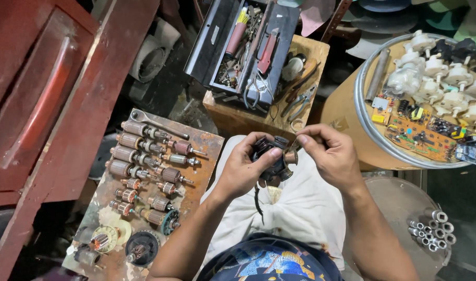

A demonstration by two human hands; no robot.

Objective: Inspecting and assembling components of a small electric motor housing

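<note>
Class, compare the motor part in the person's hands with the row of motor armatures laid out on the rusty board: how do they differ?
The motor part is dark and held up over the lap by the left hand and right hand; the armatures lie untouched on the rusty board. The held part is a single piece; the armatures are many, set in rows. The armatures show bare copper-brown windings and long shafts; the held part looks stubbier. Both are small motor components.
</note>
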